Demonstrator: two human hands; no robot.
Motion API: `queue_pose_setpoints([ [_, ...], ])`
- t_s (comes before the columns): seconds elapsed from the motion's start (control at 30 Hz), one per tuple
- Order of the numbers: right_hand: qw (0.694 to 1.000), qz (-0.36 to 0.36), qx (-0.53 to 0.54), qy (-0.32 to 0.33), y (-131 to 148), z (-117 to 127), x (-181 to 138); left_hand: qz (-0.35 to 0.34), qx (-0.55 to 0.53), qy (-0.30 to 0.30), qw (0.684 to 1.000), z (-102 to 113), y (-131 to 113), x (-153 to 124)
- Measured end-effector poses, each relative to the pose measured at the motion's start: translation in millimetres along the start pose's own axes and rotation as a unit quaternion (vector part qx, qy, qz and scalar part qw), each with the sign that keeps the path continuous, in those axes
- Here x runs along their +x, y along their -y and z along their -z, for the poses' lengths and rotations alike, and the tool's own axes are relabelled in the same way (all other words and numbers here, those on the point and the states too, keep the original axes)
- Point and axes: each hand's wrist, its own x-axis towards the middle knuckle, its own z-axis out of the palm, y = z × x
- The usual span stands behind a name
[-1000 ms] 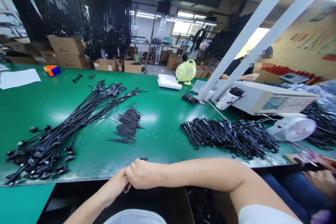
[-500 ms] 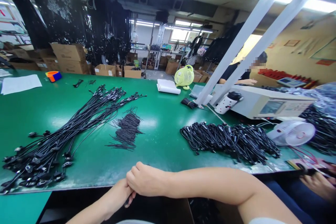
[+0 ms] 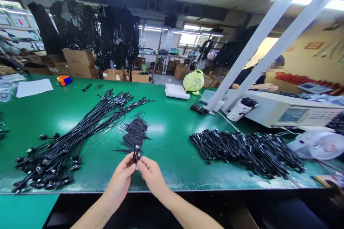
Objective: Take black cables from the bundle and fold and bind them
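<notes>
1. At the near edge of a green workbench (image 3: 172, 143), the left hand (image 3: 121, 178) and the right hand (image 3: 152, 174) meet fingertip to fingertip, both pinching a small black connector (image 3: 136, 156) held upright between them, just above the bench.
2. Just beyond the hands lies a loose pile of short black wires (image 3: 134, 134), fanned out on the green surface.
3. To the left of the hands, a long bundle of black cables (image 3: 72, 132) runs diagonally away, its plug ends bunched near the bench edge.
4. To the right of the hands, well apart from them, sits a dense heap of coiled black cables (image 3: 247, 146), with a white desk fan (image 3: 321, 145) at its far right.
5. Farther back on the right stands a pale test unit (image 3: 290, 112); a yellow-green fan (image 3: 194, 80) and a white roll (image 3: 176, 92) sit beyond the middle.
6. At the rear, cardboard boxes (image 3: 79, 62) line the floor, and a co-worker (image 3: 255, 77) is at the far right.
</notes>
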Motion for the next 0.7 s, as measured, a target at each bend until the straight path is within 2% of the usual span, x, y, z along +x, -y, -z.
queue_pose_setpoints([
  [0.07, 0.986, -0.081, 0.142, 0.026, -6, -1, -2, -0.076, 0.120, 0.022, 0.990, 9, -3, -2],
  [0.13, 0.981, -0.099, 0.164, 0.043, -10, 5, -1, -0.166, 0.273, 0.063, 0.945, 16, -5, -9],
  [0.2, 0.986, -0.075, 0.142, 0.034, -10, 17, 3, -0.217, 0.382, 0.118, 0.891, 17, -4, -19],
  [0.23, 0.990, -0.055, 0.123, 0.027, -8, 23, 4, -0.222, 0.408, 0.143, 0.874, 15, -3, -24],
  [0.3, 0.999, 0.019, 0.035, 0.006, 0, 35, 5, -0.200, 0.428, 0.189, 0.861, 10, 3, -31],
  [0.37, 0.986, 0.127, -0.105, -0.018, 9, 40, 0, -0.158, 0.427, 0.204, 0.867, 5, 8, -31],
  [0.43, 0.944, 0.233, -0.234, -0.018, 16, 38, -11, -0.094, 0.388, 0.184, 0.898, 3, 9, -25],
  [0.53, 0.900, 0.316, -0.292, 0.072, 16, 27, -28, 0.034, 0.247, 0.126, 0.960, 8, -4, -17],
  [0.57, 0.898, 0.316, -0.284, 0.114, 14, 23, -31, 0.065, 0.207, 0.109, 0.970, 10, -12, -17],
  [0.63, 0.919, 0.264, -0.246, 0.158, 6, 20, -30, 0.077, 0.185, 0.107, 0.974, 11, -26, -21],
  [0.7, 0.953, 0.179, -0.210, 0.127, -1, 24, -20, 0.028, 0.241, 0.155, 0.958, 8, -31, -30],
])
